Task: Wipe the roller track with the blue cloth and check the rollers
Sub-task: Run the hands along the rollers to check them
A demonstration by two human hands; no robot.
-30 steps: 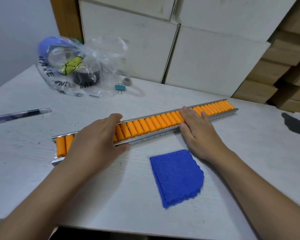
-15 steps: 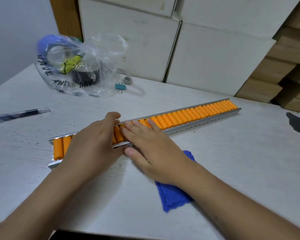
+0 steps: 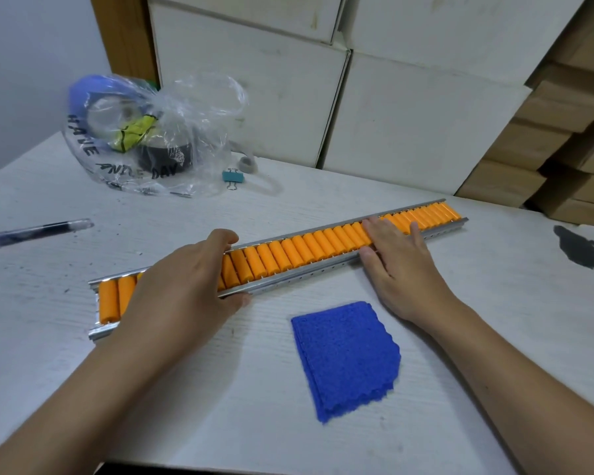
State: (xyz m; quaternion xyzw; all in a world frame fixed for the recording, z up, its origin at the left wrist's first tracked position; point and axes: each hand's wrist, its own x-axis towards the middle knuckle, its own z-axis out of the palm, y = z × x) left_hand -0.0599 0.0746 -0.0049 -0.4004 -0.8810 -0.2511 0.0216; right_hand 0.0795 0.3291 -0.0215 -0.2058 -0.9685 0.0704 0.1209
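Roller track [image 3: 323,255]: a long metal rail of orange rollers [image 3: 299,248], lying slantwise across the white table [image 3: 220,406], its far end up and to the right.
Left hand [image 3: 182,286]: clasps the track near its near end, thumb over the far rail, fingers curled round the near rail, covering several rollers.
Right hand [image 3: 398,265]: lies flat, fingers held together and stretched out on top of the rollers towards the far end; it grips nothing.
Blue cloth [image 3: 347,358]: folded, flat on the table just in front of the track, between the two forearms, touched by neither hand.
Plastic bag [image 3: 151,138]: clear, with tape rolls inside, at the back left of the table.
Binder clip [image 3: 233,176]: just right of the bag.
Pen [image 3: 35,231]: at the left edge, well apart from the track.
Boxes [image 3: 408,114]: stacked behind the table.
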